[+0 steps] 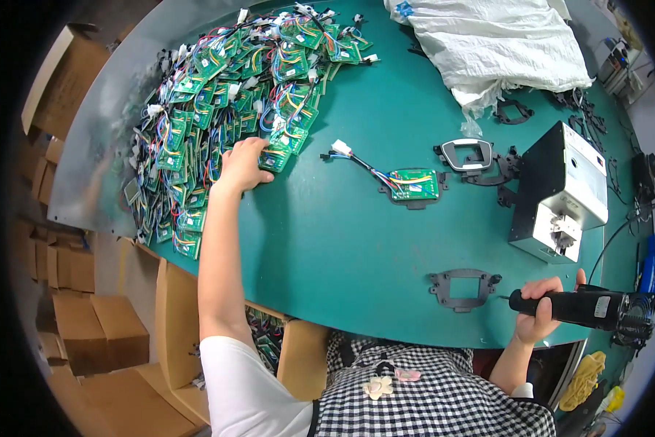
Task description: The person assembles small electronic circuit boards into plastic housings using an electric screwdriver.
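Observation:
My left hand (244, 166) reaches to the right edge of a big heap of green circuit boards with coloured wires. Its thumb and fingers close on the edge of one circuit board (277, 158). My right hand (541, 309) is wrapped round a black electric screwdriver (586, 308), held level with its bit pointing left. Just left of the bit lies a black plastic frame (438, 293) with a rectangular opening. Farther up the table, another circuit board (415, 191) sits on a dark frame, its wire bundle (364, 164) ending in a white connector at the left.
The heap of circuit boards (218, 109) covers the table's far left. A black and silver boxy machine (560, 197) stands at the right. Near it lie a grey-rimmed bezel (467, 155) and black frames. A white woven sack (498, 47) is at the back; cardboard boxes (98, 331) stand left.

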The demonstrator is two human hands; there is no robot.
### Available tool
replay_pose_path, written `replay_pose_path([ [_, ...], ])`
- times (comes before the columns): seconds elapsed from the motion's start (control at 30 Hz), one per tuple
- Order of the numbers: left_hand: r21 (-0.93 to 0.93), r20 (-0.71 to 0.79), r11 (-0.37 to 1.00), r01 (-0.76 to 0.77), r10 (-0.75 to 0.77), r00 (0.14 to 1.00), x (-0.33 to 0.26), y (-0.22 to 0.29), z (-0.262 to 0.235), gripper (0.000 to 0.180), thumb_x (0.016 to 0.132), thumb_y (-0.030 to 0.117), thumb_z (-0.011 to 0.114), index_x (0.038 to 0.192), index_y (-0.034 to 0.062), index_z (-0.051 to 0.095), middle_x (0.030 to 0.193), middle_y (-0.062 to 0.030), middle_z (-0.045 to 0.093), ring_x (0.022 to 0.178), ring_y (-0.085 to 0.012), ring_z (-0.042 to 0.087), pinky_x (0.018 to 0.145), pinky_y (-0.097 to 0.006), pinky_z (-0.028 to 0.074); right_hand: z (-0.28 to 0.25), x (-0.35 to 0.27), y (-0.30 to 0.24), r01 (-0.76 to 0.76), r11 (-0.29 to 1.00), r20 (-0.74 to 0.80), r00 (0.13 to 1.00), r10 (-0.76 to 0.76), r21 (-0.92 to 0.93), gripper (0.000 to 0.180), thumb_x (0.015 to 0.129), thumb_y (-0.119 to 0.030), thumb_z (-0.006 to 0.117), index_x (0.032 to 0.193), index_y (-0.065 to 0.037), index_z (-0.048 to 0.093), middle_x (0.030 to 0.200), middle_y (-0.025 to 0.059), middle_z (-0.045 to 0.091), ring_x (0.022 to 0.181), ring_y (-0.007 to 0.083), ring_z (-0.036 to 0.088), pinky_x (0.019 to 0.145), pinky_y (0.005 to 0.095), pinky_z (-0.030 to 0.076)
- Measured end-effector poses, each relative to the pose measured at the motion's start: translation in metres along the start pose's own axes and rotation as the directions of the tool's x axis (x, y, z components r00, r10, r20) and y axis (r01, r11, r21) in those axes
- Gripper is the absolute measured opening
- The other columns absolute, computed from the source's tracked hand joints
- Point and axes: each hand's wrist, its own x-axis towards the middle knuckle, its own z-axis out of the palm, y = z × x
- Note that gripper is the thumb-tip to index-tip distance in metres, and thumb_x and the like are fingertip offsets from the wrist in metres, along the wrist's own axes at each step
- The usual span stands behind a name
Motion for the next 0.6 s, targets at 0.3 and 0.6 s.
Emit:
replay_pose_path([
  [0.3,-0.122,-0.047,0.938,-0.326,0.322,0.945,-0.046,0.060,-0.005,0.064,0.050,0.012,0.081,0.109,0.0072,0.057,0.088,-0.0100,0.053,0.088,-0.0302,0.051,0.079,-0.039,0.041,-0.001,0.005,0.002,-0.043,0.996,0.018,0.999,0.045,-0.082,0.079,0.076,-0.015,0.061,0.135,0.001,0.012,0.071,0.0098,0.051,0.060,0.0174,0.051,0.061,0.0306,0.047],
  [0.6,-0.219,-0.412,0.863,-0.455,0.341,0.845,-0.066,0.066,-0.007,0.062,0.054,0.006,0.077,0.111,0.0024,0.052,0.115,-0.0167,0.053,0.110,-0.0319,0.047,0.098,-0.039,0.034,-0.010,0.064,-0.026,0.198,0.964,-0.102,0.978,-0.182,0.180,0.077,0.078,-0.006,0.058,0.137,-0.003,0.009,0.066,0.0076,0.051,0.055,0.0171,0.053,0.057,0.0322,0.048],
])
